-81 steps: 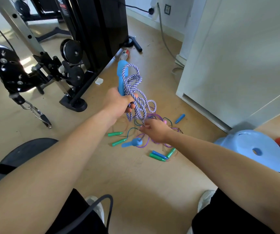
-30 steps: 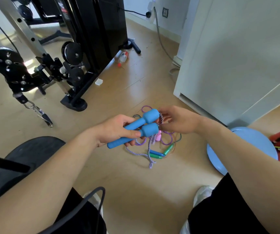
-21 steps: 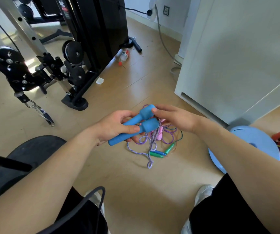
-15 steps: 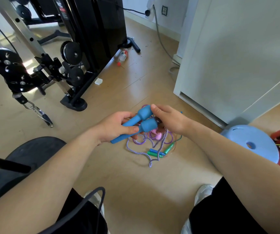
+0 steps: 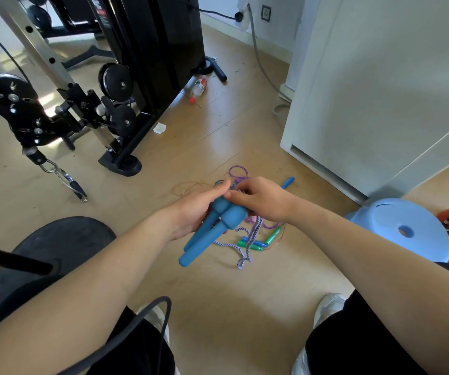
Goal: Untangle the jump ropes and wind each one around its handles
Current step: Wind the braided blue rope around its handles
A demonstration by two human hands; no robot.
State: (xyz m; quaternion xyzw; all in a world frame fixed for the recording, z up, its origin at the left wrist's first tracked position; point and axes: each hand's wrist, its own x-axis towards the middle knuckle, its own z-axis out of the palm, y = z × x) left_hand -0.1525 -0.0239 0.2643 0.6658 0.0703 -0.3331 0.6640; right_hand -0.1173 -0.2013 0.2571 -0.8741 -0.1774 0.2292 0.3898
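- Blue foam handles (image 5: 212,228) of one jump rope lie side by side in the left hand (image 5: 191,212). Its fingers curl under both and its thumb lies over the heads.
- The right hand (image 5: 264,201) meets them at the heads with its fingers curled. It appears to pinch the braided rope (image 5: 246,247) where it leaves the handles, though the grip point itself is hidden.
- That purple-and-white rope hangs from under the right hand to the floor (image 5: 231,307), where a slack loop lies.
- This rope looks free of the others, so the winding is probably about to begin. The next move calls for the left hand to keep the handles paired while the right leads the cord round them in tight turns and draws up the slack.
- Other ropes wait on the floor under the hands: green handles (image 5: 273,235), a thin blue handle (image 5: 288,182) and a purple cord (image 5: 238,171), seemingly tangled.
- A pale blue stool (image 5: 399,231) stands to the right, and a cable machine (image 5: 115,104) stands far left.
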